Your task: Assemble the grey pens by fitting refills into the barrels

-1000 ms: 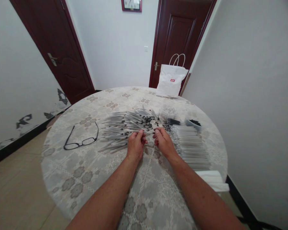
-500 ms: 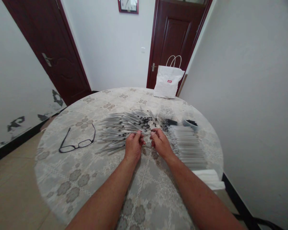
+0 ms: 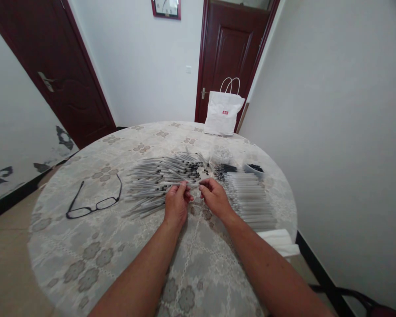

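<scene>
My left hand point(image 3: 175, 203) and my right hand point(image 3: 214, 198) are close together over the middle of a round table point(image 3: 86, 246). Both are curled in a pinch, and a thin clear pen tube point(image 3: 193, 186) spans between their fingertips. A big heap of grey pen tubes with black tips point(image 3: 158, 176) lies just beyond my left hand. A neat row of clear pen barrels point(image 3: 251, 198) lies to the right of my right hand.
Black-framed glasses point(image 3: 92, 203) lie at the table's left. A small pile of black parts point(image 3: 226, 168) and a small tub of black pieces point(image 3: 253, 169) sit behind the barrels. A white paper bag point(image 3: 222, 115) stands at the far edge; white paper point(image 3: 280, 242) lies at the right edge.
The camera has swung to the right, so everything has slid left in view. Both hands stay together at the heap's edge, still pinching the pen tube.
</scene>
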Demonstrator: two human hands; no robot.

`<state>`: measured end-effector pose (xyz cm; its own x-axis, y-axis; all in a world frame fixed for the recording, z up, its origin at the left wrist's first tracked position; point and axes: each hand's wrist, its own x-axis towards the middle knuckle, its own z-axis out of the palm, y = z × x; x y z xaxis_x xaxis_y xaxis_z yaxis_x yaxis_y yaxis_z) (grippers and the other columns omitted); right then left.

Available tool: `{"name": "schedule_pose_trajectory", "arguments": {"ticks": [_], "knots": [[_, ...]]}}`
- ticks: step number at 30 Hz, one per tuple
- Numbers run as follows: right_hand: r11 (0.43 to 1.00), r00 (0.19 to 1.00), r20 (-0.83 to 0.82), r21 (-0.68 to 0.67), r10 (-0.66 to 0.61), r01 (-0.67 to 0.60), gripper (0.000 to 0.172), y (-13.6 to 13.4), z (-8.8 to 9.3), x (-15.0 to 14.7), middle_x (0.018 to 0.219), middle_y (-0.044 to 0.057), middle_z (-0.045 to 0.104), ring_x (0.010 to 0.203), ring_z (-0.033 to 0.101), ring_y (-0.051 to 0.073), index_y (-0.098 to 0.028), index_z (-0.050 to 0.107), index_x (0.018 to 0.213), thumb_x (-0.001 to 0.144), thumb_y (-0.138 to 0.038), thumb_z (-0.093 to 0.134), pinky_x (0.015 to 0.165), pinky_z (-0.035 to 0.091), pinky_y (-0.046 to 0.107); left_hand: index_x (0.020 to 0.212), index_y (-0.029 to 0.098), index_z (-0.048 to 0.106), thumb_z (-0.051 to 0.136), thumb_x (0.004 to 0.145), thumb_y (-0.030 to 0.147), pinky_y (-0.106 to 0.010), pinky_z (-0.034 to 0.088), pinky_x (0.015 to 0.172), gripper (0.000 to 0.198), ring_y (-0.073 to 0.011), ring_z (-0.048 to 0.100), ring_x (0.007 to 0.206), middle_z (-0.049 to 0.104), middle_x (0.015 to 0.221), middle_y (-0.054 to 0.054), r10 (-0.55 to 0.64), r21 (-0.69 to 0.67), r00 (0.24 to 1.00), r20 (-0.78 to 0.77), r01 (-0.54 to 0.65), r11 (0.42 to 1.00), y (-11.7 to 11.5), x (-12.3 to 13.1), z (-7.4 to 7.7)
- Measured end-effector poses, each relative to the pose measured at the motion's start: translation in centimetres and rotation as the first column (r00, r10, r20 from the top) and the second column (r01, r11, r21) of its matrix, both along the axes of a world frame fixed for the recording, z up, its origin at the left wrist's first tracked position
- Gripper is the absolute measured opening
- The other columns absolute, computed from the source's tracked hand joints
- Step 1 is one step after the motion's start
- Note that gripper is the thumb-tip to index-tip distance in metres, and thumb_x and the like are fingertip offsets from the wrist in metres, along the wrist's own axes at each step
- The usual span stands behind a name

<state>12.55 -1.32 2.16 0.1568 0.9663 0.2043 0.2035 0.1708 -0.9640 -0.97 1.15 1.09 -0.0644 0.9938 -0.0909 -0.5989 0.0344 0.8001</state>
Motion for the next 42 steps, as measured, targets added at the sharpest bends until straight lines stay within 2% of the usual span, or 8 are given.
{"name": "schedule_pose_trajectory", "arguments": {"ticks": [16, 23, 28, 32, 34, 36, 39, 42], "knots": [[0.998, 0.997, -0.054, 0.037, -0.046, 0.048, 0.020, 0.1, 0.1, 0.3, 0.075, -0.001, 0.065, 0.061, 0.058, 0.014, -0.020, 0.063, 0.096, 0.084, -0.036, 0.063, 0.056, 0.045, 0.025, 0.086, 0.016, 0.060, 0.081, 0.072, 0.046, -0.022, 0.045, 0.050, 0.039, -0.0092, 0.053, 0.053, 0.061, 0.071, 0.003, 0.041, -0.015, 0.999, -0.006, -0.041, 0.999, 0.0, 0.1, 0.0], [0.999, 0.993, 0.109, 0.040, -0.034, 0.030, 0.021, 0.0, 0.6, 0.5, 0.075, -0.001, 0.067, 0.064, 0.059, 0.015, -0.020, 0.066, 0.099, 0.090, -0.036, 0.058, 0.063, 0.047, 0.027, 0.090, 0.020, 0.051, 0.069, 0.085, 0.046, -0.038, 0.061, 0.073, 0.032, -0.0178, 0.072, 0.071, 0.067, 0.077, 0.000, 0.003, 0.009, 0.997, 0.072, -0.004, 1.000, 0.0, 0.1, 0.0], [0.984, 0.801, 0.578, -0.013, 0.155, -0.180, 0.015, -1.5, 3.6, 2.5, 0.087, 0.003, 0.073, 0.082, 0.064, 0.017, -0.020, 0.073, 0.091, 0.089, -0.023, 0.058, 0.075, 0.045, 0.027, 0.093, 0.022, 0.045, 0.066, 0.089, 0.047, -0.039, 0.062, 0.074, 0.033, -0.0198, 0.076, 0.077, 0.066, 0.082, 0.002, -0.020, 0.017, 0.999, 0.049, 0.019, 1.000, -0.1, 0.0, 0.4], [0.963, 0.629, 0.731, -0.165, 0.266, -0.215, 0.017, -2.7, 6.1, 6.6, 0.087, 0.004, 0.075, 0.080, 0.065, 0.018, -0.020, 0.075, 0.088, 0.086, -0.017, 0.058, 0.074, 0.044, 0.027, 0.095, 0.024, 0.042, 0.065, 0.089, 0.052, -0.038, 0.063, 0.069, 0.037, -0.0221, 0.077, 0.079, 0.066, 0.086, 0.002, -0.060, 0.011, 0.998, 0.016, 0.060, 0.998, -0.5, 0.0, 0.5], [0.990, 0.625, 0.768, -0.103, 0.139, -0.093, 0.018, -2.7, 6.9, 9.3, 0.089, 0.006, 0.076, 0.083, 0.066, 0.019, -0.020, 0.075, 0.088, 0.086, -0.019, 0.058, 0.077, 0.046, 0.028, 0.095, 0.024, 0.041, 0.064, 0.089, 0.053, -0.038, 0.063, 0.067, 0.037, -0.0230, 0.078, 0.078, 0.065, 0.085, 0.003, -0.079, 0.012, 0.997, 0.003, 0.078, 0.997, -0.6, 0.2, 0.5], [0.985, 0.627, 0.763, 0.077, -0.156, 0.152, 0.021, -2.1, 7.5, 12.2, 0.094, 0.008, 0.076, 0.087, 0.067, 0.022, -0.019, 0.076, 0.093, 0.088, -0.023, 0.056, 0.083, 0.048, 0.032, 0.094, 0.024, 0.039, 0.063, 0.089, 0.053, -0.039, 0.063, 0.067, 0.037, -0.0239, 0.078, 0.078, 0.063, 0.084, 0.003, -0.093, 0.012, 0.996, -0.004, 0.093, 0.996, -0.7, 0.3, 0.5], [0.797, 0.516, 0.620, 0.352, -0.591, 0.491, 0.036, -0.9, 8.1, 15.5, 0.108, 0.015, 0.074, 0.095, 0.067, 0.025, -0.014, 0.072, 0.115, 0.087, -0.025, 0.052, 0.093, 0.048, 0.039, 0.093, 0.025, 0.038, 0.062, 0.090, 0.053, -0.039, 0.064, 0.067, 0.037, -0.0239, 0.078, 0.077, 0.062, 0.082, 0.004, -0.111, 0.017, 0.994, -0.013, 0.111, 0.994, -0.7, 0.5, 0.4], [0.680, 0.484, 0.482, 0.449, -0.730, 0.579, 0.049, -0.2, 8.0, 15.7, 0.120, 0.019, 0.070, 0.099, 0.066, 0.027, -0.011, 0.064, 0.132, 0.088, -0.026, 0.049, 0.099, 0.047, 0.044, 0.094, 0.025, 0.038, 0.059, 0.092, 0.054, -0.039, 0.064, 0.067, 0.036, -0.0226, 0.078, 0.075, 0.063, 0.083, 0.005, -0.115, 0.029, 0.992, -0.057, 0.116, 0.993, -0.7, 0.7, 0.4]]}}
